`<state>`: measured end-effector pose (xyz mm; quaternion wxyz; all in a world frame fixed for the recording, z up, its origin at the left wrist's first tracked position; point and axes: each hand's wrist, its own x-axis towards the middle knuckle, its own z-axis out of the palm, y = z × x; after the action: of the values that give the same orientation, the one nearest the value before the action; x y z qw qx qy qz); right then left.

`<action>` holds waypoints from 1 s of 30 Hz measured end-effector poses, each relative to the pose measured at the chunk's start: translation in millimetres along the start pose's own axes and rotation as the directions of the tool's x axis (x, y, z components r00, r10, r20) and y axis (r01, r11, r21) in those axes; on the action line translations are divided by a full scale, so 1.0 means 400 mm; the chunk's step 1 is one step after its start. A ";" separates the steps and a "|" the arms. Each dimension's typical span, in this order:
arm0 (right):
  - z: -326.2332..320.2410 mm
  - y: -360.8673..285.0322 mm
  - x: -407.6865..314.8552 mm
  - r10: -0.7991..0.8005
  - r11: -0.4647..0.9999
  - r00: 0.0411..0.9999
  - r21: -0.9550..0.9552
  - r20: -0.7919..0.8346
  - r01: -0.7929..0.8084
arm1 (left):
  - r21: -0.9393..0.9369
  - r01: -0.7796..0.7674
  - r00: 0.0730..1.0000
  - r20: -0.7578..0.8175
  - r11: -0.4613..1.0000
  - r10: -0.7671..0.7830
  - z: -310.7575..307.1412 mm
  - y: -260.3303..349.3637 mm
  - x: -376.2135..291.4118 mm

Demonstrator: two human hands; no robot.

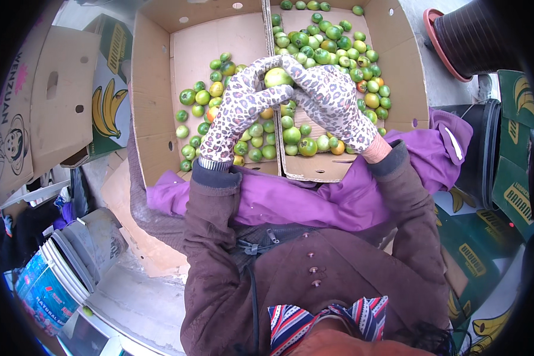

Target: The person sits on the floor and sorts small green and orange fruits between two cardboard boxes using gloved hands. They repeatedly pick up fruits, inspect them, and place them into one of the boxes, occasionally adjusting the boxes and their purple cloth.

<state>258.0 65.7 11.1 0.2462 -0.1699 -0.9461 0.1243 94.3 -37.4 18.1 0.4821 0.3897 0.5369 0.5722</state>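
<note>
Both hands wear white leopard-print gloves and meet over the wall between two cardboard cartons. My left hand (pixel 244 98) curls its thumb and forefinger around a pale green tomato (pixel 278 77). On the tomato's right side, my right hand (pixel 331 95) presses in with bent fingers, its fingertips meeting those of the left. Its palm is hidden. Below and left of the hands, loose green and orange tomatoes (pixel 202 97) lie in the left carton (pixel 218 38). Many more, mostly green tomatoes (pixel 322 55) fill much of the right carton (pixel 394 58).
Purple cloth (pixel 293 200) lies across my lap against the cartons' near edge. Banana cartons (pixel 109 98) stand at left, with others (pixel 471 253) at right. A dark bucket (pixel 471 147) and a large brown pot (pixel 476 38) are at right. Stacked buckets (pixel 53 285) lie lower left.
</note>
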 end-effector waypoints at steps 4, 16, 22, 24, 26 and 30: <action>0.017 0.085 -0.006 0.190 0.982 0.981 0.000 -0.047 -0.190 | -0.364 0.061 0.992 -0.079 0.929 -0.096 -0.076 -0.002 0.020; 0.263 0.236 -0.186 0.308 0.932 0.833 -0.323 0.460 -0.166 | -0.658 -0.049 0.783 -0.492 0.751 -0.380 -0.252 -0.168 -0.009; 0.256 0.246 -0.170 0.334 0.926 0.774 -0.339 0.537 -0.164 | -0.773 0.012 0.927 -0.230 0.635 -0.297 -0.165 -0.159 0.043; 0.220 0.238 -0.126 0.340 0.931 0.869 -0.256 0.359 -0.259 | -0.590 0.051 0.942 -0.239 0.806 -0.234 -0.148 -0.140 0.041; 0.131 0.180 -0.034 0.316 0.948 0.935 -0.097 0.163 -0.304 | -0.361 0.139 0.950 -0.214 0.922 -0.227 -0.106 -0.077 0.032; -0.013 0.001 0.050 0.133 0.974 0.988 0.192 -0.078 -0.116 | 0.274 0.084 0.964 -0.264 0.958 -0.009 -0.070 -0.057 0.021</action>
<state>244.3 74.6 23.7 0.2956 -0.2103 -0.9055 0.2200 68.3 -36.9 -8.5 0.3605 0.3632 0.6808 0.5240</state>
